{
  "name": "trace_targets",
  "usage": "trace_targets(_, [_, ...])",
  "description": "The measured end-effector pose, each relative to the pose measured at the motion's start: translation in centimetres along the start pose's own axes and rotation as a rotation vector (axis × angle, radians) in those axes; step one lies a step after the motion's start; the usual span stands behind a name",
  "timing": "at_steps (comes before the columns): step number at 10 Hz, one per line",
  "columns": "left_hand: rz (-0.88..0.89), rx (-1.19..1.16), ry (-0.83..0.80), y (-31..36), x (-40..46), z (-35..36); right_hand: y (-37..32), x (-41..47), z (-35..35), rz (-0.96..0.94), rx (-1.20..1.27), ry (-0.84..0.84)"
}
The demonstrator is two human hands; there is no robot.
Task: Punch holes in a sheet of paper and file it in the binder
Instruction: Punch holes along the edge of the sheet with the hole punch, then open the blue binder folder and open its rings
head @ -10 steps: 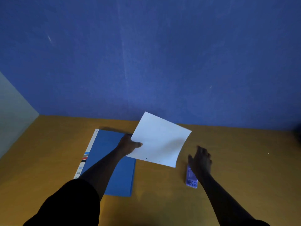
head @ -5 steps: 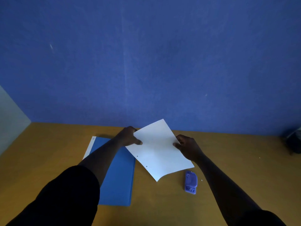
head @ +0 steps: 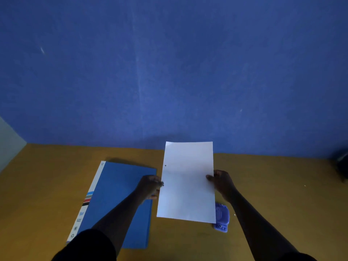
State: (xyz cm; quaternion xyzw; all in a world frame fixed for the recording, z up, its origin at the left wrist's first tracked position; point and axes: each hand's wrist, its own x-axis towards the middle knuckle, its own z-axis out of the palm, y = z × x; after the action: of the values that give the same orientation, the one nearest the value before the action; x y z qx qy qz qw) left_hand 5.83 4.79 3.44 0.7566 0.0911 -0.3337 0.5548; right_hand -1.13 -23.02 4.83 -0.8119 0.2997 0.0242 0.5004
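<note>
Two hands hold one sheet (head: pixel 187 183) upright over a table (head: pixel 273 185). One closed binder (head: pixel 116 202) lies just left of the left hand (head: pixel 149 187), whose fingers pinch the sheet's left edge; the right hand (head: pixel 223 182) pinches the right edge. One punch (head: pixel 222 219) sits below the right fingers. One hole shows; punching seems done. Next: open the binder to file.

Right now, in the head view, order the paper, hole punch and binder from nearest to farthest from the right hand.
1. Paper: pinched at its right edge by the right hand.
2. Hole punch: just below that hand.
3. Binder: left, beyond the paper.
</note>
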Motion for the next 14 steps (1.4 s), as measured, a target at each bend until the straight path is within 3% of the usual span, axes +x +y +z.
trace_targets(2, [-0.063,0.144,0.149,-1.6,1.2,2.7,3.2,2.2,1.7,0.136,-0.061,-0.045])
trace_targets(5, [-0.095,0.384,0.203,-4.6,4.6,4.4,5.4,5.0,4.1,0.219,-0.234,-0.091])
trace_targets(9, [-0.166,0.325,0.280,-4.6,3.9,4.0,6.3,5.0,3.3,0.224,-0.404,-0.055])
trace_targets(11, [-0.055,0.491,0.308,-5.3,1.0,2.0,5.2,3.2,3.1,0.147,-0.391,0.029])
trace_targets(12, [0.055,0.679,0.279,-6.1,-0.9,0.6,4.0,1.7,4.5,0.079,-0.341,-0.058])
trace_targets(14, [0.161,0.912,0.259,-8.7,-3.0,-4.8,1.8,-2.8,10.3,-0.137,-0.466,-0.270])
